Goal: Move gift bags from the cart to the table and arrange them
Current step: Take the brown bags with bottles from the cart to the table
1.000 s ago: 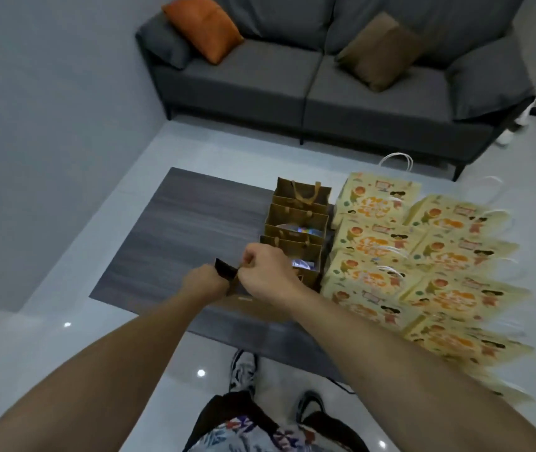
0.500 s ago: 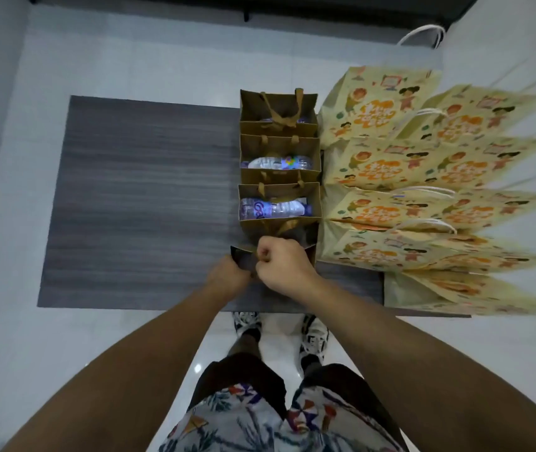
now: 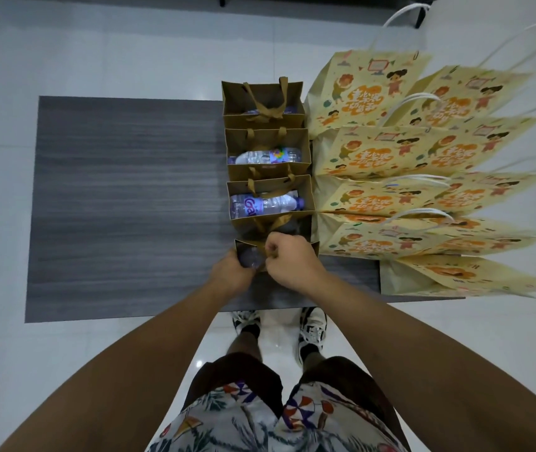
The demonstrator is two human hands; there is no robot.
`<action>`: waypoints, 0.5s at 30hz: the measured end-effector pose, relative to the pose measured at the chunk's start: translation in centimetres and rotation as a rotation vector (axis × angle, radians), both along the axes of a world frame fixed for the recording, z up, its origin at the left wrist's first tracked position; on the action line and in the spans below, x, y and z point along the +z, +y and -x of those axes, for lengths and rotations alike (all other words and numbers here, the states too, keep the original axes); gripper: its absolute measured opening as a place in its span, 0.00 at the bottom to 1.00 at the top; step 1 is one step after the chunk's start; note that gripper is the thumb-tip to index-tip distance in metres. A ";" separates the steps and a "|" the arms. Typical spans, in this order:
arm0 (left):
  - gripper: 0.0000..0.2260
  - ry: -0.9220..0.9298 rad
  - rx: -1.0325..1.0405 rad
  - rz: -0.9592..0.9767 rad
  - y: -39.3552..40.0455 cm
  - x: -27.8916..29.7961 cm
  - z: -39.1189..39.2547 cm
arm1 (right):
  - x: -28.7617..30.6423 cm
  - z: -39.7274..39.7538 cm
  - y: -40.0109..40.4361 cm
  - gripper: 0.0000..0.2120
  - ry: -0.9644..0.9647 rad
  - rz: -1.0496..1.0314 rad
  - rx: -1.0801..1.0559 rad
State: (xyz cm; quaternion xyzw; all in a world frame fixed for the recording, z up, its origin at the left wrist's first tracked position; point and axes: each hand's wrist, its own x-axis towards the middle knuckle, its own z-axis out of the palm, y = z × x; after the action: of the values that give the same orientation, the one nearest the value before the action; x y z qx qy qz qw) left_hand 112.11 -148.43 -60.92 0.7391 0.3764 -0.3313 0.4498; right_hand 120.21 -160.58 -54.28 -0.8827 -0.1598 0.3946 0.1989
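Several small brown gift bags stand in a row down the middle of the dark grey table (image 3: 123, 203), each holding a water bottle. The nearest brown bag (image 3: 313, 248) sits by the table's front edge. My left hand (image 3: 230, 275) grips its left rim and my right hand (image 3: 289, 259) pinches its brown handle above the opening, hiding most of the bag. A bottle end shows inside. The second brown bag (image 3: 270, 203) and third brown bag (image 3: 268, 151) stand just behind.
Several yellow printed gift bags (image 3: 390, 151) with white handles lie overlapping on the right part of the table, some overhanging its right and front edges. The farthest brown bag (image 3: 261, 99) stands at the back. White floor tiles surround the table; my feet are under its front edge.
The view tilted down from the sofa to straight over the table. Both hands stay on the nearest brown bag, which now stands close behind the row.
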 end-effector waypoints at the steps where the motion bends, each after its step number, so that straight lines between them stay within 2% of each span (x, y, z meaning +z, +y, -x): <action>1: 0.23 -0.002 0.003 0.001 0.0 0.0 0.0 | 0.0 -0.1 0.0 0.05 -0.003 0.002 0.000; 7: 0.18 -0.005 0.001 -0.009 0.1 0.1 0.4 | -0.1 0.0 0.1 0.05 -0.052 0.021 0.028; 10: 0.15 -0.003 0.002 -0.033 0.5 0.6 0.1 | 0.0 0.2 0.0 0.08 -0.067 0.026 0.029; 15: 0.12 -0.139 -0.122 -0.184 1.1 2.8 -2.6 | 0.5 0.5 -1.5 0.22 -0.143 0.042 -0.027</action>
State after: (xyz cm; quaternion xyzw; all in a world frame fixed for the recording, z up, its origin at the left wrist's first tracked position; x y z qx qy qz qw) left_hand 114.71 -147.32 -58.14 0.8201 0.3273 -0.2701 0.3840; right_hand 119.74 -162.09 -53.73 -0.9147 -0.1533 0.3310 0.1737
